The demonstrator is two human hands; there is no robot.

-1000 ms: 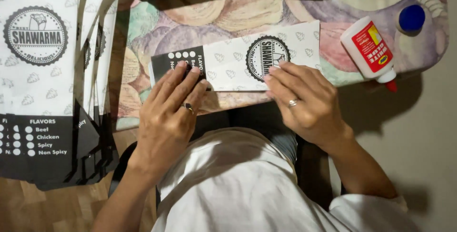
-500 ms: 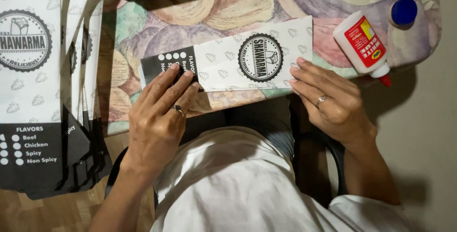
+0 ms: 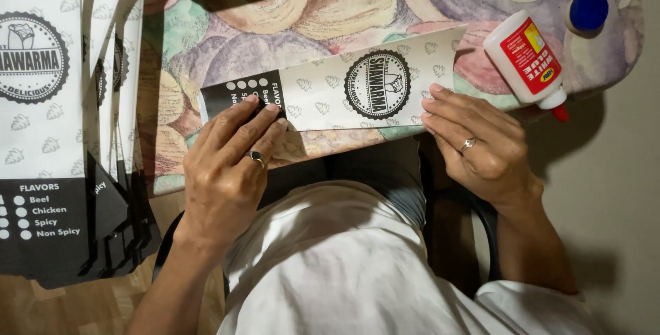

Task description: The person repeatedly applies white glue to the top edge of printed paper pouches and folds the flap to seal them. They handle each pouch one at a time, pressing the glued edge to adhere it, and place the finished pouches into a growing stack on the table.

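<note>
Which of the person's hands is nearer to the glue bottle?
The right hand: it lies just below-left of the glue bottle. The left hand presses the paper sleeve's far, dark end.

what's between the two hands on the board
The head view shows the folded paper sleeve spanning from the left hand to the right hand, both pressing on it.

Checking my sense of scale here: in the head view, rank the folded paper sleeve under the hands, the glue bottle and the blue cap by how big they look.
1. Folded paper sleeve, by far the largest.
2. Glue bottle.
3. Blue cap, smallest.
All lie on the same patterned board, so nearness hardly skews this.
</note>
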